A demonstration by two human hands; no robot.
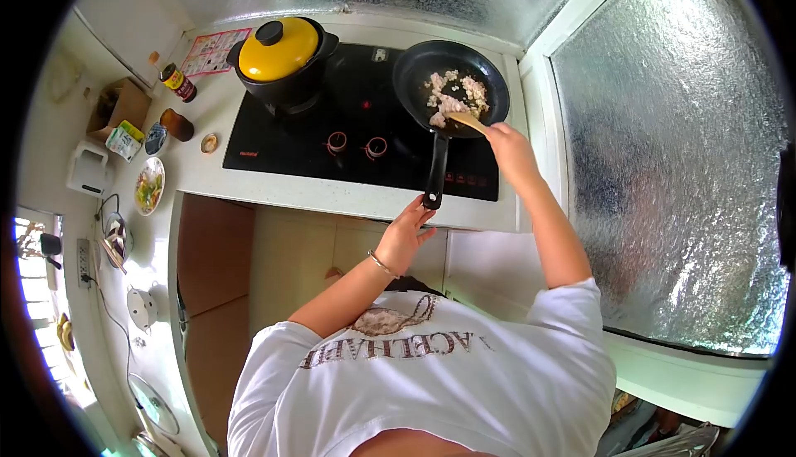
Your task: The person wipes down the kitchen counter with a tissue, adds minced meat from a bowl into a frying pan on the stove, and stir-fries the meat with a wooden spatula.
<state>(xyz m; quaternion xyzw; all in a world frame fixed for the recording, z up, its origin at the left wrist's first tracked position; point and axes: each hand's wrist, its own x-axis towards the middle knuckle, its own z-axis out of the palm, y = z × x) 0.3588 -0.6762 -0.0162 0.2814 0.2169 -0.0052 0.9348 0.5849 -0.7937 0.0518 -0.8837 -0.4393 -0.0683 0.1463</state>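
Okay: your right hand [507, 148] is closed round the spatula [468, 122], its blade in the mince [448, 107] inside the pan [409, 84]. Pan's at the hob's [286, 152] back right corner, handle [437, 171] over the front edge. Your left hand [401, 238] is at the handle's end, fingers slightly parted; can't tell if it grips. Lidded pot [278, 63] sits at the hob's back left corner.

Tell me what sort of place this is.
Probably a home kitchen: there's a glossy black cooktop, a round black frying pan holding pale chopped food, and a black pot with a domed yellow lid.
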